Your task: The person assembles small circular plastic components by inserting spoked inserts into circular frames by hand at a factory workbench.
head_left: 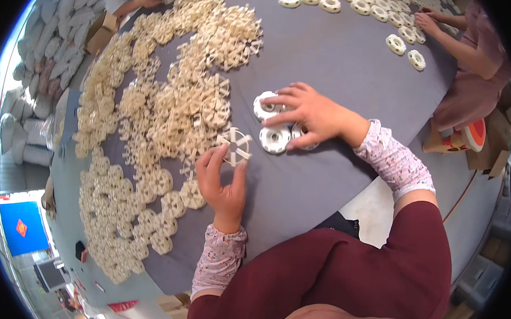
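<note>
My left hand (225, 194) pinches a cream plastic ring with radiating spokes (247, 140) between thumb and fingers, just above the grey table cover. To its right, my right hand (321, 115) reaches over a small cluster of white round plastic discs with holes. Its fingers are spread, touching the upper disc (260, 108) and lying beside the lower disc (274, 140). A third disc (304, 138) is partly hidden under that hand. Left of my left hand lies a big heap of loose cream spoked parts (182, 118).
Cream rings (114, 204) lie in a dense group at the table's left. More white discs (362, 6) spread across the far right. One person's arm (139, 3) is at the far left; another person's hands (430, 23) touch discs at right. A red-and-white bucket (462, 137) stands beyond the edge.
</note>
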`<action>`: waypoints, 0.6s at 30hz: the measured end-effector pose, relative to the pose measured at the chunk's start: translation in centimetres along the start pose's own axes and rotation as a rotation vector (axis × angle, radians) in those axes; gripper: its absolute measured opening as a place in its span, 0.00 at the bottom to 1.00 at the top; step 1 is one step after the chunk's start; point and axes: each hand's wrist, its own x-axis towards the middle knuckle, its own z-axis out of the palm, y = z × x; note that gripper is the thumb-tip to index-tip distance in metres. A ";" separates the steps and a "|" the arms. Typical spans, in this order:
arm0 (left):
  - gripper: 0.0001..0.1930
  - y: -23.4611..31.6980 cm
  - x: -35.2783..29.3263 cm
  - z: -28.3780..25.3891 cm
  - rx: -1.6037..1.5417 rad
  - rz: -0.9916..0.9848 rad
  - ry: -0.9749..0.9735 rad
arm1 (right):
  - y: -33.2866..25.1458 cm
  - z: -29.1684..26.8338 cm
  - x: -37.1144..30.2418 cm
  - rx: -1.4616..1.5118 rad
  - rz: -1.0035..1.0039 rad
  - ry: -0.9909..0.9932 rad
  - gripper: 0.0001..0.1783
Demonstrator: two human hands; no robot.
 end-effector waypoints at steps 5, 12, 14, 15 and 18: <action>0.31 1.5 -5.5 -1.9 -0.093 -0.100 -0.101 | -6.7 -3.0 -0.1 -0.065 0.004 0.066 0.43; 0.41 4.2 -4.9 -0.2 -0.285 -0.016 -0.369 | -13.2 -0.7 -7.7 0.461 0.185 0.096 0.27; 0.41 3.1 -3.7 0.7 -0.107 -0.047 -0.309 | -11.8 0.7 -11.1 0.330 0.356 0.220 0.28; 0.41 2.5 -3.1 1.3 0.020 -0.058 -0.253 | -11.7 1.4 -12.2 0.196 0.521 0.357 0.29; 0.38 0.4 -1.7 3.4 0.048 -0.019 -0.212 | -11.3 2.1 -12.3 -0.104 0.598 0.402 0.30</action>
